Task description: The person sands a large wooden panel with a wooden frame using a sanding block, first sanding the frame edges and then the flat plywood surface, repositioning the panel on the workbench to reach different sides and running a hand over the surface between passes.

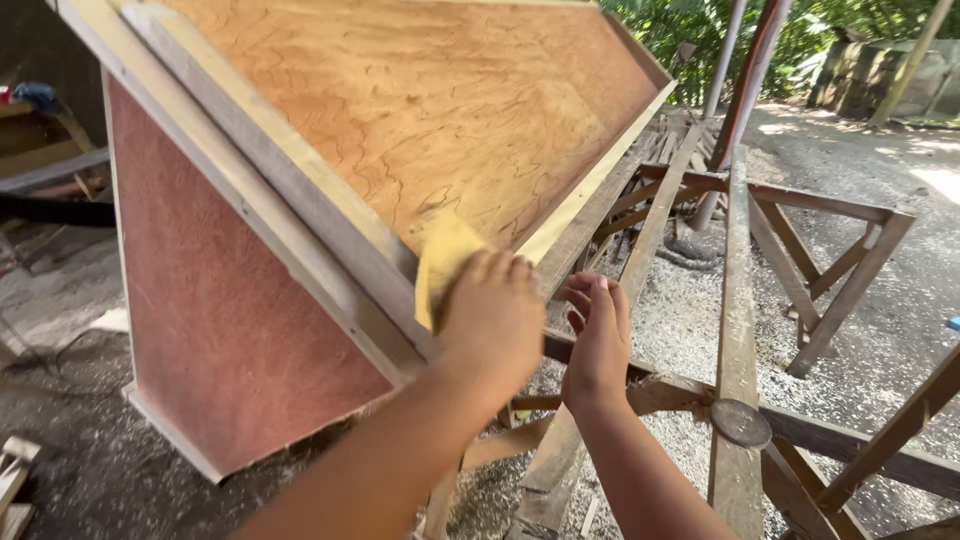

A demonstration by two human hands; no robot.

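While left hand grips sandpaper against panel frame | right hand open, beside it

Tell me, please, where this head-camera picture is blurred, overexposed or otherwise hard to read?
In the head view, the left hand and the yellow sanding sheet it presses on the wooden panel are smeared by motion; the right hand is slightly soft; the sunlit ground at upper right is blown out; the area at far left lies in deep shade.
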